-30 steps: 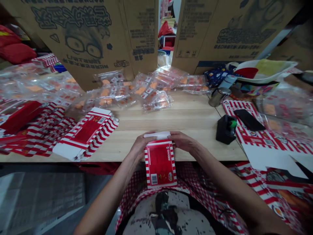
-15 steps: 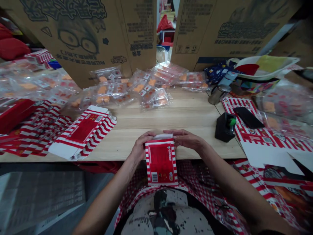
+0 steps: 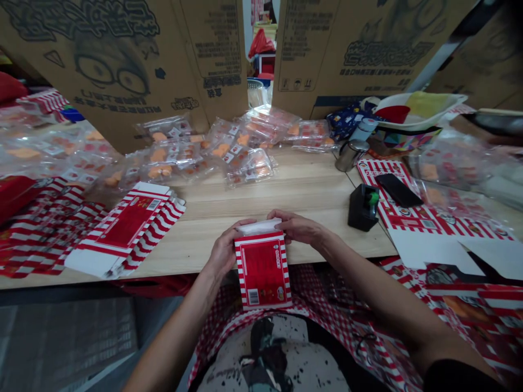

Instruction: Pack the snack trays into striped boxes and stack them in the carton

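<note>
Between my two hands, at the table's front edge, is a red cardboard box [image 3: 263, 269] with red-and-white striped borders and a barcode. Its white inner flap shows at the end away from me, and that end gapes a little. My left hand [image 3: 226, 245] grips the box's far left corner, fingers curled round it. My right hand [image 3: 297, 227] holds the far right corner, with fingers at the white flap. Part of the fingers of both hands is hidden behind the box.
Left of me lies a stack of flattened striped boxes [image 3: 126, 228]. Clear bags of orange pieces [image 3: 161, 158] line the back, before tall cardboard cartons [image 3: 212, 54]. On the right are a black tape dispenser [image 3: 363, 208], a metal cup [image 3: 351, 154] and a dark phone [image 3: 399, 190].
The box's far end has opened wider, showing more of the white flap and inside. My right fingers have shifted on the flap. The whole view has turned slightly to the right.
</note>
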`<action>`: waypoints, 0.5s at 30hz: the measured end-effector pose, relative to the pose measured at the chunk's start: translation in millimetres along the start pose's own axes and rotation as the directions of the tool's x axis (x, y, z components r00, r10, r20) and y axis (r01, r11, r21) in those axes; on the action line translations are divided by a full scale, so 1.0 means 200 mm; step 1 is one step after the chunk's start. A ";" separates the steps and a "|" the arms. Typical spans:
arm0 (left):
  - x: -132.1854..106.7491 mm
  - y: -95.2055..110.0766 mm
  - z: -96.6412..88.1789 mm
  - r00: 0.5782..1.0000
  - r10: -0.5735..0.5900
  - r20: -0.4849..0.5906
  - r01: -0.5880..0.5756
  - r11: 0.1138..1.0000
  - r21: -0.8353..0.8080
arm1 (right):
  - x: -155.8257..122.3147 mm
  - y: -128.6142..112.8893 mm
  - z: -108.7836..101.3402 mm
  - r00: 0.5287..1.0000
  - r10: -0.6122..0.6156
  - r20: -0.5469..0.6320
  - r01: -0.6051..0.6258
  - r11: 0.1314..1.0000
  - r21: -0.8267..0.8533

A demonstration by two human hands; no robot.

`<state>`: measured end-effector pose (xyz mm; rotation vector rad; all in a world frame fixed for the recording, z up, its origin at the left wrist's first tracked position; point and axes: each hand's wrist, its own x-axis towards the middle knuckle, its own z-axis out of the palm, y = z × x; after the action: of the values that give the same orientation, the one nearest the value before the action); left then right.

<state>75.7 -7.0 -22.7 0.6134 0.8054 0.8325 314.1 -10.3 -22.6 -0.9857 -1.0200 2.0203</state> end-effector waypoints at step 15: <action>-0.09 -0.01 0.00 0.979 0.204 0.008 -0.200 0.952 0.230 | -0.14 -0.05 0.09 0.996 -0.082 0.022 0.084 0.916 -0.391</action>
<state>69.0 -22.8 -17.9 0.9074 0.8700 0.9381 314.8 -33.9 3.2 -1.1170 -1.4834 1.7840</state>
